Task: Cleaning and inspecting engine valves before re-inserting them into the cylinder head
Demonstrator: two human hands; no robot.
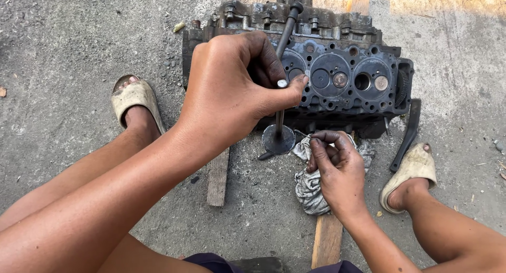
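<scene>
Left hand (pixel 232 88) raised, forearm running in from lower left, wrist bent slightly down. Fingers curled in, thumb and index fingertip (pixel 300 83) pinched on a thin stem just below the thumb pad; remaining fingers folded behind the index. Right hand (pixel 337 173) lower, forearm entering from lower right, back of hand up. Fingers (pixel 324 146) bent tight toward the palm, tips bunched together in a loose fist; whether anything sits between them cannot be told. Both hands grimy, well apart from each other.
</scene>
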